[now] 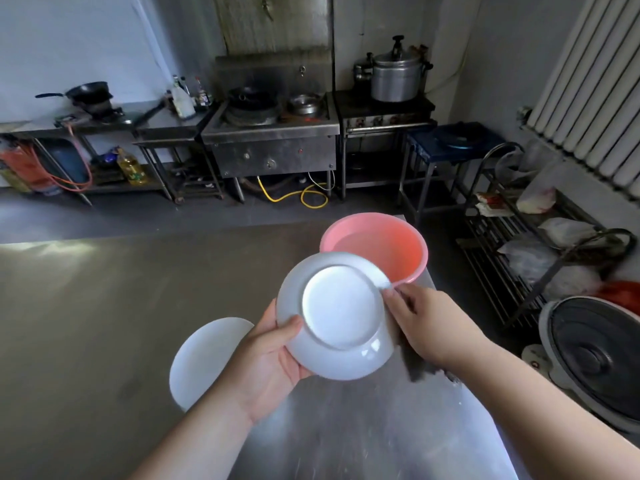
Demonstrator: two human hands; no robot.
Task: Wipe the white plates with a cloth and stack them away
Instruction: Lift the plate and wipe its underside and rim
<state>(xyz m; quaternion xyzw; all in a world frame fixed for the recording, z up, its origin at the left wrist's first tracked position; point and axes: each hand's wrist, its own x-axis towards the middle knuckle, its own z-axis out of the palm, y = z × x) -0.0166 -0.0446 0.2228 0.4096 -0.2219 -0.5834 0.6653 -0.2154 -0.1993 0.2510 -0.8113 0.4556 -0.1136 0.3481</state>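
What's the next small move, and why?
Probably sweep the cloth across the plate, whose underside faces the camera: the left hand grips it, the right hand pinches its rim, cloth beneath. A second plate lies on the table.

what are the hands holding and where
A white plate, underside toward the camera: the left hand grips its lower-left rim, the right hand pinches its right rim, seemingly with a dark cloth.
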